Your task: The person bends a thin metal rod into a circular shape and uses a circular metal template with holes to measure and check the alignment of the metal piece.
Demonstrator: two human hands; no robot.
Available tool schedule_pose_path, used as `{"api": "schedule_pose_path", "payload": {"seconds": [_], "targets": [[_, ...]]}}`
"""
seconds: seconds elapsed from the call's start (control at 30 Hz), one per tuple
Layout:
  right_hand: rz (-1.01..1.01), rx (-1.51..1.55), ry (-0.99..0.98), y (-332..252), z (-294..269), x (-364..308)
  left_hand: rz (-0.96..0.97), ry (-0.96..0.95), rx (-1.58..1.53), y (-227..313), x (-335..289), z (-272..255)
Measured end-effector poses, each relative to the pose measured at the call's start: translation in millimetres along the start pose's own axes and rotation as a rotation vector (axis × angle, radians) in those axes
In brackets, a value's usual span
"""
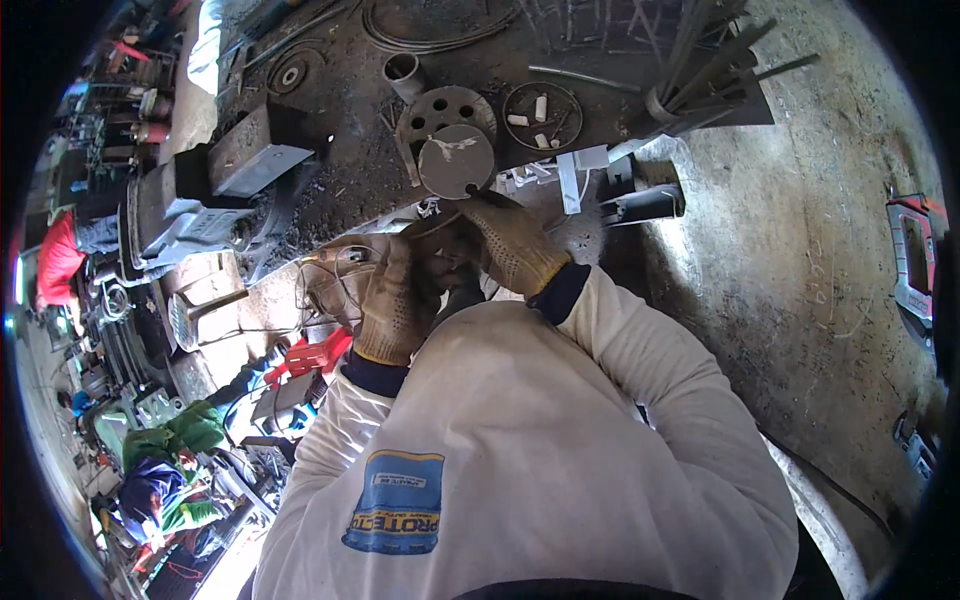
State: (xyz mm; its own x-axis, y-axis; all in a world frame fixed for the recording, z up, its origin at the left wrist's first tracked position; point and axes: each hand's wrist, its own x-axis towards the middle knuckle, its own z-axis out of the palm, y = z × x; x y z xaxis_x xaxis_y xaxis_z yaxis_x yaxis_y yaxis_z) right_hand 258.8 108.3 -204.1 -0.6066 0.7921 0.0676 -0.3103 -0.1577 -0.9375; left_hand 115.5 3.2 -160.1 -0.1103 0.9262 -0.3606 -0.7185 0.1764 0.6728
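Both my hands wear tan knit work gloves with dotted grip and meet in front of my body at the workbench edge. My left hand is closed, its fingers curled toward a dark round-edged piece between the hands. Over the same piece bends my right hand, also closed; what exactly the fingers grip is hidden. Just beyond my right fingertips lies a flat grey metal disc with a small notch in its near edge. It overlaps a thicker round plate with several holes.
On the dark workbench stand a short pipe, a round tray with white chalk-like pieces and a holder of metal rods. A vise sits left. Loose wire hangs below. Another person is at lower left.
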Motion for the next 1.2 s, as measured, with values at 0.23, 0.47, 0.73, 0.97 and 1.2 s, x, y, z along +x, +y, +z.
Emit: {"api": "schedule_pose_path", "payload": {"seconds": [0.23, 0.47, 0.73, 0.97, 1.2], "targets": [[0.591, 0.575, 0.152, -16, 2, 8, -0.027, 0.111, 0.218, 8, 4, 3], [0.524, 0.502, 0.090, -12, 3, 1, -0.003, 0.136, 0.132, 2, 1, -3], [0.670, 0.620, 0.040, -18, -3, 7, -0.024, 0.182, 0.039, 2, 5, -14], [0.049, -0.235, -0.127, 12, -12, 3, -0.021, 0.181, 0.014, 2, 8, -4], [0.274, -0.978, 0.068, -77, -22, -4, 0.087, 0.309, 0.192, -1, 4, -4]]}}
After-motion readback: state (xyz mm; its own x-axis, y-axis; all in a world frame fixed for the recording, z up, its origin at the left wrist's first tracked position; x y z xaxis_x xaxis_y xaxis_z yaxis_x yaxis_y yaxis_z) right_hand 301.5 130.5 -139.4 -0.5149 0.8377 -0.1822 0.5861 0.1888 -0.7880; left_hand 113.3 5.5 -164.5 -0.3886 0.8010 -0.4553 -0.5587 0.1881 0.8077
